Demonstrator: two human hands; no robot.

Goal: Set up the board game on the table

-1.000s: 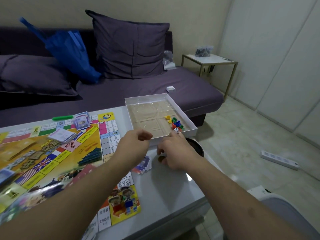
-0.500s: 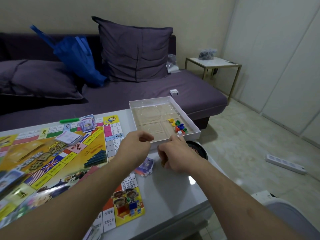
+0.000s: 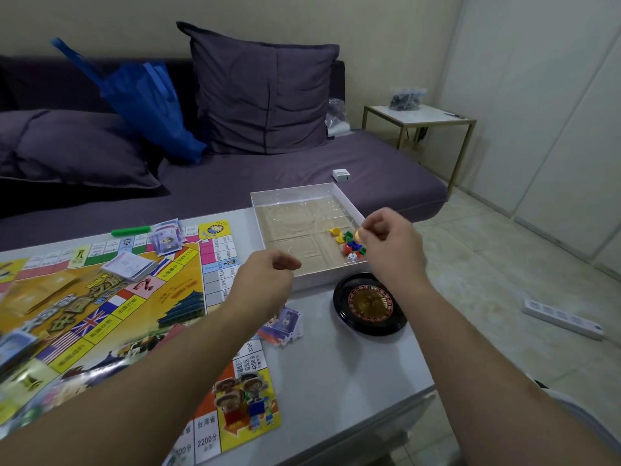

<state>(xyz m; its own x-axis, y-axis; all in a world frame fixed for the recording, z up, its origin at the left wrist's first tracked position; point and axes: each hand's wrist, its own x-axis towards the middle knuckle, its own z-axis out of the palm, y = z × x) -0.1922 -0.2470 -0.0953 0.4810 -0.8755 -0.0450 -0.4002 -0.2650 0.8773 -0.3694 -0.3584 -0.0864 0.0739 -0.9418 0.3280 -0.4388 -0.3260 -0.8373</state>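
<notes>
Right hand [image 3: 389, 242] raised, fingers pinched; left hand [image 3: 267, 275] loosely curled.

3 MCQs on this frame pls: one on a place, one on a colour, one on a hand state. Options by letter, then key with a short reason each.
1. Where does the roulette wheel sit?
A. on the sofa
B. on the table, just in front of the game box
C. inside the game box

2. What colour is the marker at the far edge of the game board?
A. green
B. red
C. black

3. What is the right hand doing?
A. lying flat on the table
B. pinching a small gold piece over the box
C. holding the cards

Key: 1 B, the wheel stands on the tabletop by the box's near wall. 2 A, it is bright green. 3 B, the fingertips pinch the gold piece above the box's right side.
</notes>
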